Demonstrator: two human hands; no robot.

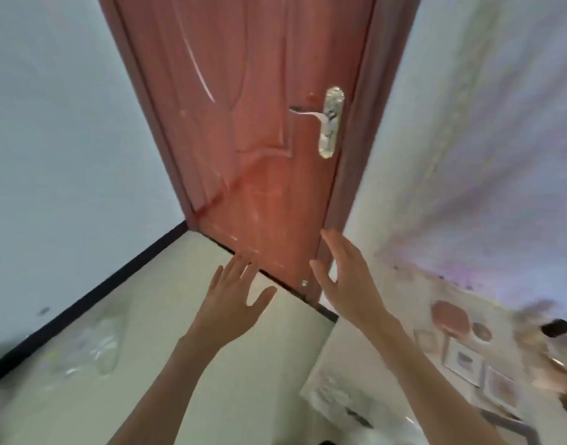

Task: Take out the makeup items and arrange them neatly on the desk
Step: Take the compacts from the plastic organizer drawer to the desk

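Both hands are held up w/ fingers spread, nothing gripped: left hand [234,303], right hand [346,277], in front of a red door [253,123]. Blurred small items [462,351] are seen lower right, well apart from the fingers; makeup can't be told.

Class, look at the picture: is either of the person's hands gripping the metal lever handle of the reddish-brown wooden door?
No. Both the left hand and right hand are open and empty, well below the metal lever handle on the reddish-brown wooden door.
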